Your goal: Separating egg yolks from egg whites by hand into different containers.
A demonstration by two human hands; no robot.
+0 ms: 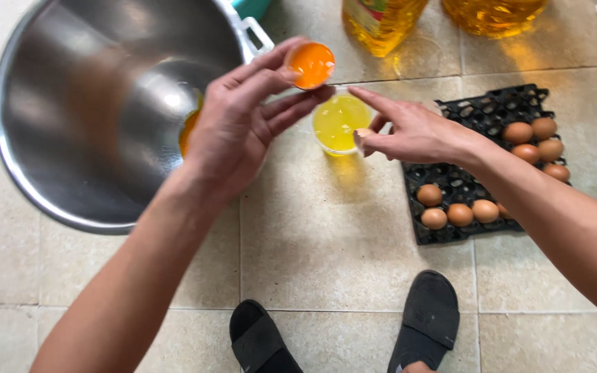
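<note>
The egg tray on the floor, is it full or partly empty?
Partly empty. The black egg tray holds brown eggs only along its right and near edges; most cups show bare.

You are working over a floor of pale beige stone tiles (333,242). On it, to your left, sits a large round stainless-steel bowl (70,103). Ahead stands a small clear plastic cup of yellowish liquid (338,123), with two clear bottles of golden oil (380,21) beyond it. To your right lies a black plastic egg tray (464,176) bearing brown eggs (460,213).
</note>
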